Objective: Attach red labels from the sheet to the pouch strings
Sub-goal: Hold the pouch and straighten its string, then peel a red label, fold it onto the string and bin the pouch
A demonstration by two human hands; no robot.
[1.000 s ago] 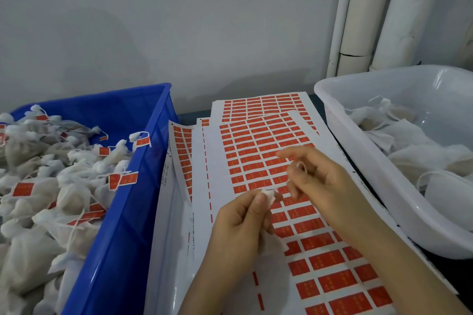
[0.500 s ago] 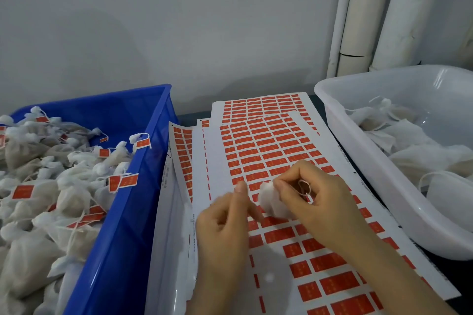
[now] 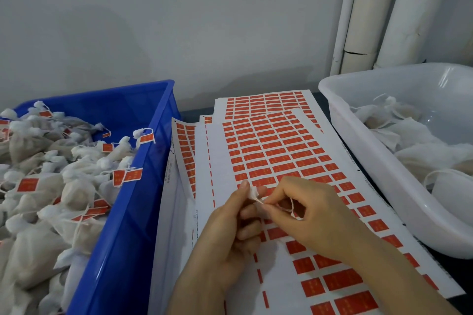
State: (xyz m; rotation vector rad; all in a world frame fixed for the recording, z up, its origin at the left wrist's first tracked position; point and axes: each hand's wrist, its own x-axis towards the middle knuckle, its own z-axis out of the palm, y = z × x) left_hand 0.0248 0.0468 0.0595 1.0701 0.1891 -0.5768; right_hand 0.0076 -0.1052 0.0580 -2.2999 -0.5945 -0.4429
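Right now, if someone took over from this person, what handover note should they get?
Left hand pinches the gathered top of a pouch above the top label sheet.
Right hand pinches that pouch's string; no label shows on it yet.
Done: labelled pouches are piled in the blue crate.
Left: peel a red label, stick it on this string, and probably drop the pouch in the crate. Then go through the plain pouches in the white tub.
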